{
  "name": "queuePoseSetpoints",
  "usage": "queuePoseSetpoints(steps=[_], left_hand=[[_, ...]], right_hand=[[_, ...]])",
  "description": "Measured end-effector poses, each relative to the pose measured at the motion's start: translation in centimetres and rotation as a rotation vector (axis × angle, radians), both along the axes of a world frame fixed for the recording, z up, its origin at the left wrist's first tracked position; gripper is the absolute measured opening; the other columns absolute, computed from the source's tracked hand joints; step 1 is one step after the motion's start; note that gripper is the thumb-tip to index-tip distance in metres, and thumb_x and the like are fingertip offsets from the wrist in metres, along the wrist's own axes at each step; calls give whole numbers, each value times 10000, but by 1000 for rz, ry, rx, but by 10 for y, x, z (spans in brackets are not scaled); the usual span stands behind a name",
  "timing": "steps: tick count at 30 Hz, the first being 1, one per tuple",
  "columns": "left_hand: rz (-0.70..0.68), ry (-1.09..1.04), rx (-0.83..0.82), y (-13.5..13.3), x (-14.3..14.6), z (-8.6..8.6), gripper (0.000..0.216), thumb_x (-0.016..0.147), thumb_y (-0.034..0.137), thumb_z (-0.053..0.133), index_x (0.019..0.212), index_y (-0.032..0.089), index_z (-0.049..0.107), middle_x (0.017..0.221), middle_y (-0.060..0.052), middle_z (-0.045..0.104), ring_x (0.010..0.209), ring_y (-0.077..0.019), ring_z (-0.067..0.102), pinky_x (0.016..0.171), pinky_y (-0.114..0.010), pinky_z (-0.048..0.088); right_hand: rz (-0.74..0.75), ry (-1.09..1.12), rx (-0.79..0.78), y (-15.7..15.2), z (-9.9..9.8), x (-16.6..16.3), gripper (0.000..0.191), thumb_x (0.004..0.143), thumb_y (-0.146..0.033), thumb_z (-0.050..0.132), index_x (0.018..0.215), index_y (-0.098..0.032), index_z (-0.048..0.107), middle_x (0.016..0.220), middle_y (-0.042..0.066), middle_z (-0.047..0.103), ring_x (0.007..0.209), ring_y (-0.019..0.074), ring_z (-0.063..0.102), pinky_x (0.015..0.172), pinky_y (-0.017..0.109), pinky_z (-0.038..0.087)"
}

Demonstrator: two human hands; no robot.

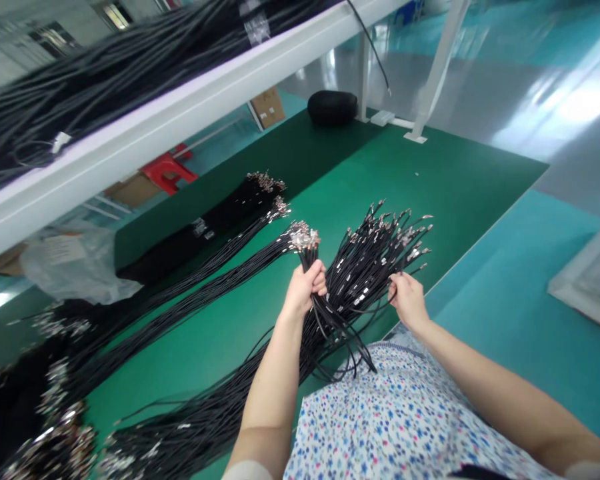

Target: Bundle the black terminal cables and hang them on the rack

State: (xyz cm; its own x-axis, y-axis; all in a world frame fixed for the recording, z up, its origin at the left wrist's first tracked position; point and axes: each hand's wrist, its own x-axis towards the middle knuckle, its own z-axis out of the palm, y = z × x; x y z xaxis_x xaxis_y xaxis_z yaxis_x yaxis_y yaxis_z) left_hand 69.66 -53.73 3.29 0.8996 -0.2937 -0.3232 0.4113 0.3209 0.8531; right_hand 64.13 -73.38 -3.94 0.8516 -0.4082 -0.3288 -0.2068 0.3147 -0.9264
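My left hand point(306, 288) is closed around a small bunch of black cables point(307, 257), held upright with their silver connector ends bunched above my fist. My right hand point(406, 298) pinches into a loose fan of black cables point(375, 257) that spreads over the green table mat point(430, 180), metal tips pointing away from me. The cables trail down past my floral-print lap.
More black cable bundles point(215, 230) lie in rows to the left, with connector heaps at the lower left point(55, 433). A white shelf beam point(180, 113) carrying cables runs overhead. A plastic bag point(75, 263), a black pouch point(333, 107) and a red stool point(169, 170) sit beyond.
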Motion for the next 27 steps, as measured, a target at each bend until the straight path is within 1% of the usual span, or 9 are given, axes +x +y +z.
queuePoseSetpoints(steps=[3, 5, 8, 10, 14, 18, 23, 25, 27], left_hand=[[-66, -17, 47, -16, 1, -2, 324, 685, 405, 643, 682, 136, 463, 411, 104, 275, 326, -5, 215, 337, -148, 217], [-110, -23, 88, -25, 1, -2, 321, 686, 405, 641, 691, 133, 470, 411, 101, 284, 327, -4, 215, 335, -147, 208], [-148, -50, 143, -34, -2, 2, 319, 679, 398, 646, 746, 120, 505, 435, 86, 330, 340, -3, 231, 336, -146, 201], [-159, -87, 150, -34, -7, 6, 341, 655, 373, 673, 826, 111, 539, 464, 79, 355, 353, -4, 248, 340, -148, 209], [-133, -131, 55, -24, -18, 9, 441, 624, 336, 702, 974, 106, 565, 485, 88, 332, 357, -1, 245, 348, -155, 215], [-109, -140, -66, -8, -22, 5, 369, 614, 311, 710, 881, 87, 589, 516, 55, 405, 353, 11, 238, 347, -164, 204], [-70, -171, -34, -3, -22, 5, 238, 637, 257, 695, 732, 76, 575, 599, 0, 505, 356, 15, 279, 346, -165, 218], [-27, -167, 11, -4, -23, 6, 237, 632, 250, 699, 744, 83, 574, 537, 29, 463, 352, 6, 292, 346, -162, 234], [7, -158, 54, -6, -24, 7, 262, 637, 270, 696, 792, 91, 583, 470, 64, 392, 340, -4, 284, 340, -158, 237]], right_hand=[[-53, -58, -3, 6, 14, -14, 236, 768, -380, 449, 647, -191, 376, 507, -67, 432, 319, 34, 294, 311, 167, 214], [15, -61, -169, 5, 20, -19, 254, 796, -398, 402, 648, -195, 368, 516, -54, 439, 346, 49, 329, 347, 183, 251], [356, -191, -584, 5, 28, -19, 262, 808, -383, 389, 628, -194, 366, 488, -41, 405, 431, 82, 379, 443, 211, 297], [592, -317, -771, 8, 34, -16, 239, 820, -349, 368, 638, -194, 360, 494, -39, 389, 454, 90, 374, 475, 224, 288], [841, -474, -822, 25, 40, -14, 212, 847, -301, 313, 667, -196, 352, 513, -39, 378, 450, 91, 360, 476, 223, 277], [844, -543, -762, 42, 38, -17, 236, 871, -308, 295, 670, -197, 350, 516, -37, 384, 453, 90, 370, 477, 217, 287], [593, -446, -821, 53, 43, -6, 293, 904, -336, 241, 717, -186, 410, 511, -17, 449, 451, 102, 429, 492, 218, 315], [636, -411, -935, 55, 51, 3, 306, 907, -324, 240, 751, -172, 455, 556, 12, 516, 495, 114, 490, 517, 218, 338], [770, -403, -1079, 58, 61, 10, 297, 901, -313, 272, 781, -156, 494, 638, 48, 585, 569, 130, 546, 556, 223, 364]])
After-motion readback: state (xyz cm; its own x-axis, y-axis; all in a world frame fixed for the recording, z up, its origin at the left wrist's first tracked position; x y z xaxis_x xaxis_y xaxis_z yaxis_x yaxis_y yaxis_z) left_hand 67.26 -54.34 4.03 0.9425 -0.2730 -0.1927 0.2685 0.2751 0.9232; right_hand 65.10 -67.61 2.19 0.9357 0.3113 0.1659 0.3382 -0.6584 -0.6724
